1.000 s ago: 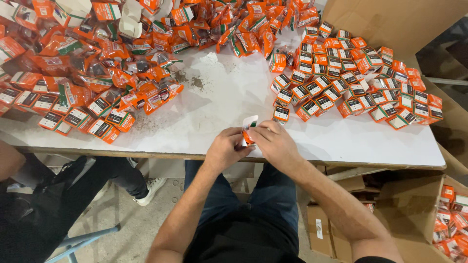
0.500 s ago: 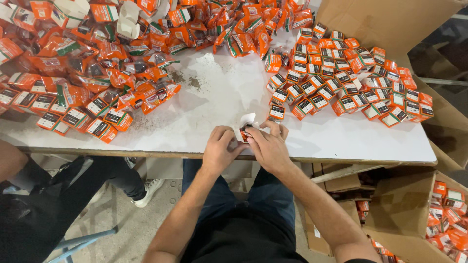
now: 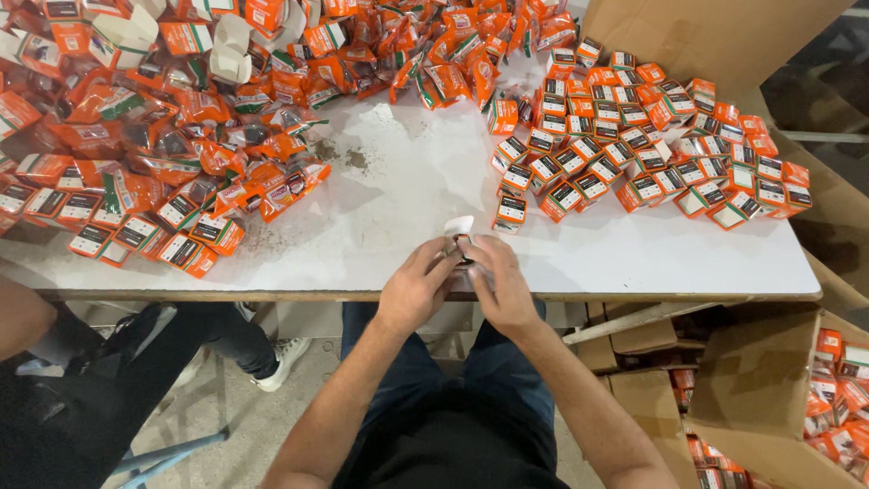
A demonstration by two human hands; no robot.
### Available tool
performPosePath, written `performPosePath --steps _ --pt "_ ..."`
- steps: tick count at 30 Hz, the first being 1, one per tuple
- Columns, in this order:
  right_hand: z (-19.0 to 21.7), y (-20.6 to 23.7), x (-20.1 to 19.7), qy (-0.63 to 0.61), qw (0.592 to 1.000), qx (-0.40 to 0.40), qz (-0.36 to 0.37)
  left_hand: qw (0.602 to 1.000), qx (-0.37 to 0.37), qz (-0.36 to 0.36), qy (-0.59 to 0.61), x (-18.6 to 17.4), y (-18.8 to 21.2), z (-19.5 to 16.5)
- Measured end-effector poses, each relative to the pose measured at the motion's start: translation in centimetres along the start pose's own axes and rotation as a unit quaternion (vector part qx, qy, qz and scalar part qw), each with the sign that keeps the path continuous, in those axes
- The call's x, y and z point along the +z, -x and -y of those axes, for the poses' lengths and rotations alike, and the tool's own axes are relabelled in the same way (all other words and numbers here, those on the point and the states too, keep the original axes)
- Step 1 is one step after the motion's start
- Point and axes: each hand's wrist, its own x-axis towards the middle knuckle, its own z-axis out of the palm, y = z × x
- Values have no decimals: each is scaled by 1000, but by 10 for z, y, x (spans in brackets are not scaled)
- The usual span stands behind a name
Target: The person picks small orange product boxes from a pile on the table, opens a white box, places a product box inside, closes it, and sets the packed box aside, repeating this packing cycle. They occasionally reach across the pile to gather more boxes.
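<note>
Small box sits between your two hands at the near edge of the white table, right in front of your lap. That tabletop is scuffed and dusty, with a dark smudge of grit toward the far left of the bare patch. Far left, you've got a loose heap of orange packets spilling toward you, with a few open white-lined cartons on top. Far right, closed orange boxes lie in tidy rows, label side up. A brown cardboard flap rises beyond them. Down on the floor at near right, an open cardboard carton holds more orange boxes. At near left, another person's dark trouser leg and white shoe show under the table.

Now the box itself: a white flap stands up at its far side, with a dark bit showing between your fingers; it looks orange, though your fingers hide most of it. Your left hand pinches it from the left, your right hand grips it from the right, fingertips meeting over it.
</note>
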Motion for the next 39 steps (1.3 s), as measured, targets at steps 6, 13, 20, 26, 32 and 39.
performPosePath --steps 6,13,20,26,32,39 --pt "-14 -19 14 -91 990 111 13 997 -28 -30 69 4 1 7" --pt "-19 -28 3 -193 941 252 116 990 -96 7 104 2 -1 10" --pt "-11 -24 -4 -113 988 49 90 983 -108 0 149 3 -1 11" --pt "-8 -26 -2 -131 986 76 69 986 -99 4 133 -3 -3 6" --pt "-2 -25 -6 1 995 -24 101 1000 15 -23 16 1 -2 11" --pt "-18 -26 -28 36 996 71 -30 989 -67 59 114 -10 -19 14"
